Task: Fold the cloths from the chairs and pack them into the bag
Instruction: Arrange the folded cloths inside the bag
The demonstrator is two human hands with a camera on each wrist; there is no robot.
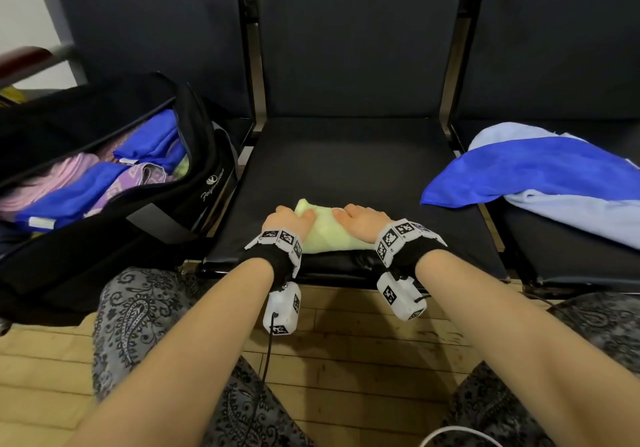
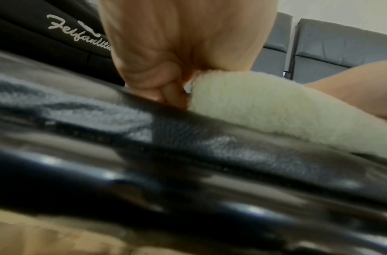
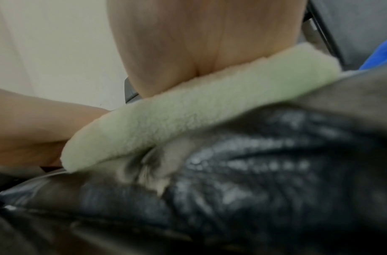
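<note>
Yellow cloth [image 1: 323, 230] on seat: left hand [image 1: 291, 221] pinches edge, right hand [image 1: 360, 221] presses flat.

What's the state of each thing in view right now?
yellow cloth: folded small, flat on the middle seat, under both hands
left hand: grips the cloth's left end
right hand: presses flat on the cloth
bag: open, folded cloths inside
blue cloth: unfolded, draped over the light blue cloth, right seat
</note>
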